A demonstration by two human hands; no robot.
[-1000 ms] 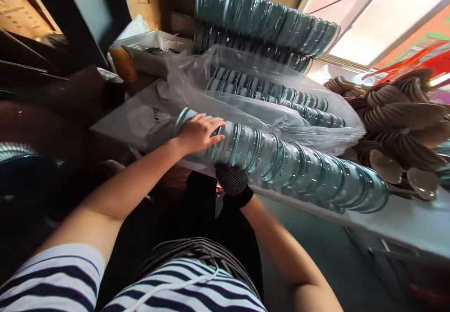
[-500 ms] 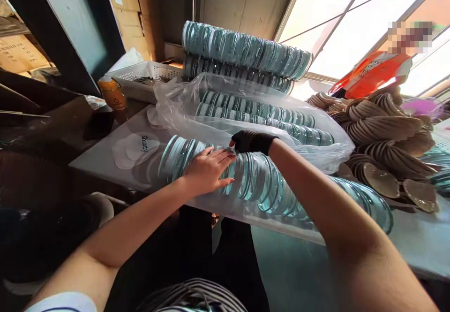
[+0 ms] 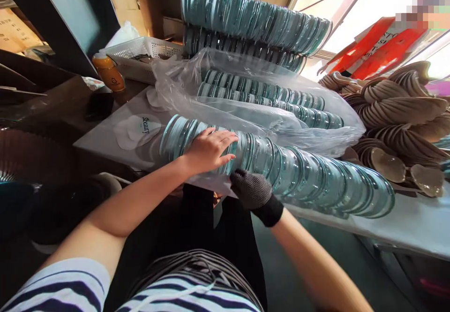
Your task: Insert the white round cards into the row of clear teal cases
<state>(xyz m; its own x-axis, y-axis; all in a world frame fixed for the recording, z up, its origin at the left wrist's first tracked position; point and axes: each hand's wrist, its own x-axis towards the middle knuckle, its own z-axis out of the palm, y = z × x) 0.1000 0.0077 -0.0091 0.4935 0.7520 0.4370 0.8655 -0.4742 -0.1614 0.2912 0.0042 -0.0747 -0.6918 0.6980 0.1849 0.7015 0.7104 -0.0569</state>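
Note:
A long row of round glass plates (image 3: 309, 176) stands on edge along the front of the table, with pale layers between some of them. On the top of this row, toward its left end, my bare left hand (image 3: 211, 148) lies with its fingers stretched out. My right hand (image 3: 251, 189), in a dark knitted glove, is closed at the near side of the row, low by the table's front edge. What its fingers hold, if anything, is hidden. Behind the row, clear plastic sheeting (image 3: 176, 87) lies around more rows of glass plates (image 3: 263, 94).
Several white sheets (image 3: 131, 131) lie on the table (image 3: 94, 136) at left. Beyond are an orange bottle (image 3: 108, 72), a white basket (image 3: 130, 68) and stacked glass rows (image 3: 253, 16). Brown curved pieces (image 3: 401, 110) are piled at right. A person in an orange vest (image 3: 383, 49) stands behind.
My right hand has come from the far side of the glass row over to its near side, lower down. My left hand stays on the row. The view has tilted down somewhat.

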